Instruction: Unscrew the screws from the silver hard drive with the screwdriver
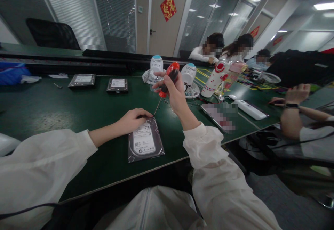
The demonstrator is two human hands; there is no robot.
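On the dark-green tabletop (101, 110), two turquoise-capped white fans (188, 73) stand beyond a silver rectangular hard drive (144, 139) near the front edge. The left hand (133, 119) hides its far-left corner, grip unclear; the right hand (176, 92) clasps a red-and-black screwdriver (173, 67), tiny metallic pieces (166, 101) lying beyond.

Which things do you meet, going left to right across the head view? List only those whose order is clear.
Blue bag, leftmost hard drive, second hard drive, near hard drive under the left hand, right fan of the blue-topped pair, white bottle with red markings, long white device, neighbour's dark wristband.
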